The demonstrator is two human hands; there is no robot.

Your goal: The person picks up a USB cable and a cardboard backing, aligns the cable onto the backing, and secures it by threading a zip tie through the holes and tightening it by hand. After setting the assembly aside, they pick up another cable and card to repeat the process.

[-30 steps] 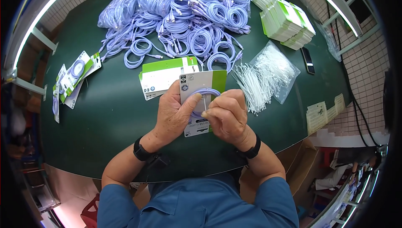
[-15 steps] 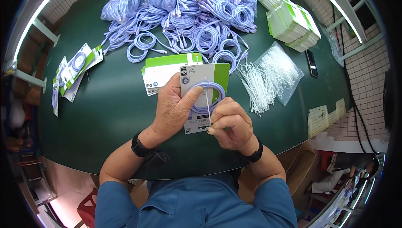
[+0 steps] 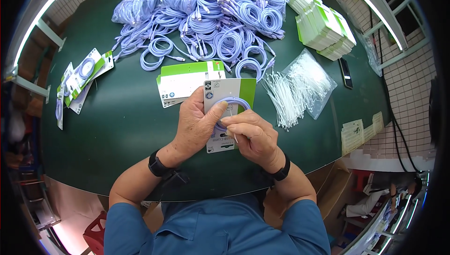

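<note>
My left hand (image 3: 196, 120) grips a white and green backing card (image 3: 222, 88) from its left side, thumb across the front. Under that thumb lies a coiled lilac cable (image 3: 240, 101), resting against the card. My right hand (image 3: 255, 135) is closed over the coil's lower right part, thumb and fingertips pinching a thin white cable tie (image 3: 236, 138). The tie's short end sticks out below the fingers. My right fingers hide part of the coil and the card's lower right.
Loose lilac cables (image 3: 201, 21) heap at the back. Blank-coil cards (image 3: 190, 79) lie just beyond my hands, card stacks (image 3: 323, 25) at far right. Right: a bag of white cable ties (image 3: 300, 86), a phone (image 3: 346, 73). Left: carded cables (image 3: 84, 81).
My right hand has moved up and left, from below the coil onto it, still pinching the tie. The card sits slightly lower in my left hand's grip.
</note>
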